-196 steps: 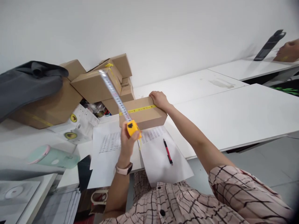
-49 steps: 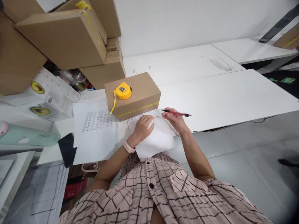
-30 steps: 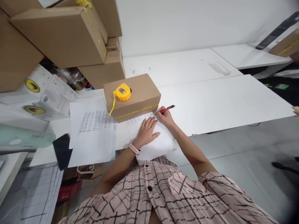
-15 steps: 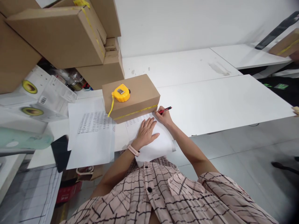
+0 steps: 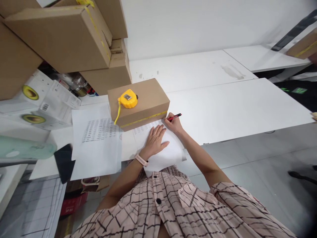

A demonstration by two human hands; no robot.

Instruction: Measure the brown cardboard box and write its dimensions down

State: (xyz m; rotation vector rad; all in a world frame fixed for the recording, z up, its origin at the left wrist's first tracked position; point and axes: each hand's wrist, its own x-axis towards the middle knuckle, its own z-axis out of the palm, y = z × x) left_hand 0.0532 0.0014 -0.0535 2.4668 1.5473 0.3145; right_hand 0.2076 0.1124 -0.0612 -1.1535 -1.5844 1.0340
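Observation:
My left hand (image 5: 155,140) lies flat and open on a printed sheet of paper (image 5: 163,148) at the table's near edge. My right hand (image 5: 174,122) is closed round a red pen (image 5: 174,116), its tip on the same sheet beside a small cardboard box (image 5: 142,100) with a yellow tape band. A yellow tape measure (image 5: 127,98) rests on top of that box, its strap hanging over the front. A second printed sheet (image 5: 96,142) lies to the left.
Stacked cardboard boxes (image 5: 61,36) fill the back left, with white avocado-print boxes (image 5: 37,105) below them. A pale green bottle (image 5: 24,148) and a dark phone (image 5: 64,162) lie at left. White tables (image 5: 235,105) stretch right; another box (image 5: 302,46) sits far right.
Over the seconds, the tape measure left my left hand and came to rest on the box, and my right hand took the pen. In the last half second almost nothing moves.

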